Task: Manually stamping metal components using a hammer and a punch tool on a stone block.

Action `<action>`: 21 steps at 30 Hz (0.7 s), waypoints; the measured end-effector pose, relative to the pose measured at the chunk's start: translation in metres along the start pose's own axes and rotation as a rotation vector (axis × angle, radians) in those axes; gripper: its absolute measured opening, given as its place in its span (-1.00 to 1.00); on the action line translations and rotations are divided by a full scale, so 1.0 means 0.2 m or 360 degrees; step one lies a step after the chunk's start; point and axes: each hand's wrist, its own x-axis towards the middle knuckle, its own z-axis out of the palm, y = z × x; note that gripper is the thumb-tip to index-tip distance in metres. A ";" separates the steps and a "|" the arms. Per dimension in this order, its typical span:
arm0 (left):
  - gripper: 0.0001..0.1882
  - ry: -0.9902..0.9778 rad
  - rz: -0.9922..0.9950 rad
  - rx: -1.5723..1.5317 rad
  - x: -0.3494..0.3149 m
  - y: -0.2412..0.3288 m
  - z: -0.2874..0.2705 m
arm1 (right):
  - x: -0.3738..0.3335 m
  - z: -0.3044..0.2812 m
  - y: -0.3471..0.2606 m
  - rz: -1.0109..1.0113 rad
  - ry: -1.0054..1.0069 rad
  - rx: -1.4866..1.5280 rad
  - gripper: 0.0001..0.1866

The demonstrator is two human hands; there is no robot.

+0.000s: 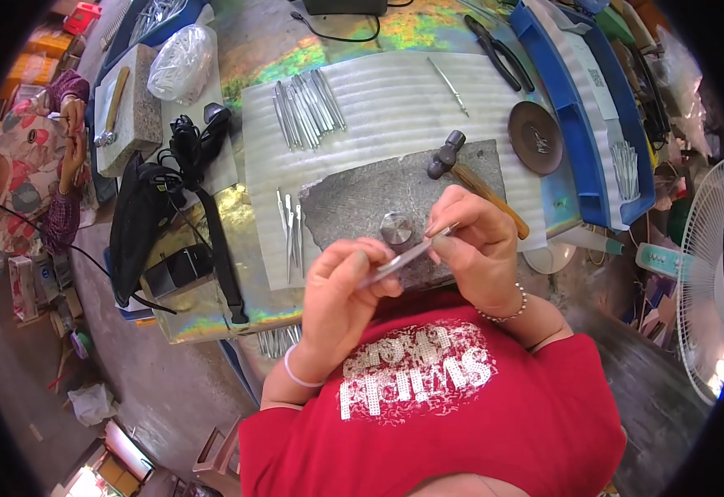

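Both hands are closed on one slim silver metal rod [403, 258], which slants across in front of my chest. My left hand [341, 290] pinches its lower end between thumb and fingers. Up at the other end, the fingertips of my right hand [479, 248] grip it. Just beyond the rod, a small round metal block [396, 228] stands on a grey stone slab [353, 195]. A ball-peen hammer [494, 195] lies across the slab's right side, its wooden handle beside my right hand. Several pointed slim metal pieces [290, 228] lie left of the slab.
White foam sheet [378, 91] covers the table, bearing a row of silver rods [308, 108] and a single rod [448, 85]. Pliers [501, 54], a brown round dish [534, 137] and blue trays [581, 178] are rightward. A black bag [142, 224] lies left; a fan [705, 273] stands right.
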 end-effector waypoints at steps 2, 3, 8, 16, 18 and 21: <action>-0.88 0.0127 0.0056 0.0637 -0.04 0.05 0.02 | 0.02 -0.01 -0.05 0.0319 -0.0125 0.0053 -0.92; -0.86 0.0072 0.0011 0.0838 -0.06 0.06 0.04 | 0.03 -0.01 -0.05 0.0330 -0.0122 0.0057 -0.92; -0.81 -0.0194 -0.0080 0.1607 -0.07 0.08 0.05 | 0.02 0.03 -0.05 0.0824 -0.0244 0.0240 -0.96; -0.83 -0.0186 -0.0300 0.0949 -0.05 0.07 0.06 | 0.02 0.04 -0.08 0.1174 -0.0201 0.0235 -0.95; -0.83 -0.0229 -0.0354 0.0899 -0.05 0.08 0.05 | 0.01 0.04 -0.08 0.1188 -0.0179 0.0232 -0.95; -0.83 -0.0239 -0.0378 0.0863 -0.04 0.08 0.05 | 0.01 0.05 -0.07 0.1149 -0.0147 0.0228 -0.96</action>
